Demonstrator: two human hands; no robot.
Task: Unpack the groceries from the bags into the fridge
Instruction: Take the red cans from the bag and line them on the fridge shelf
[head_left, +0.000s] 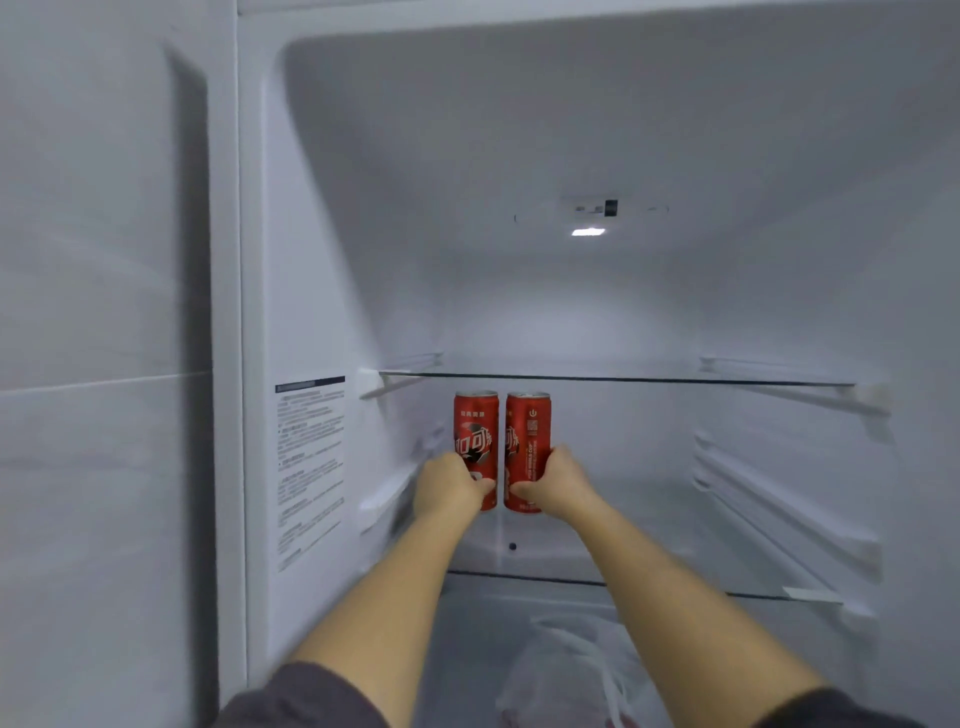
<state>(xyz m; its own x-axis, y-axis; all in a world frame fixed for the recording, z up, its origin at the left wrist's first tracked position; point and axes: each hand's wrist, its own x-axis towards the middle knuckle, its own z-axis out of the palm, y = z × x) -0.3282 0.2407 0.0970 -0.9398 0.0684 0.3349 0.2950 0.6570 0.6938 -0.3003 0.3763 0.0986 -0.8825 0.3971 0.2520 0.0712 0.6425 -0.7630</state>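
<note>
Deep inside the fridge (519, 291), the left hand (449, 486) grips the left can (475, 426) and the right hand (558, 480) grips the right can (527, 431). Both cans are upright, side by side, over the glass shelf (675, 571) beneath the hands. This looks like the placing step; next, settle both cans and let go.

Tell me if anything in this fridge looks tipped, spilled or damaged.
Nothing stands out. The left hand grips the left cola can and the right hand the right cola can, both upright. A white plastic bag lies lower down, too blurred to judge.
</note>
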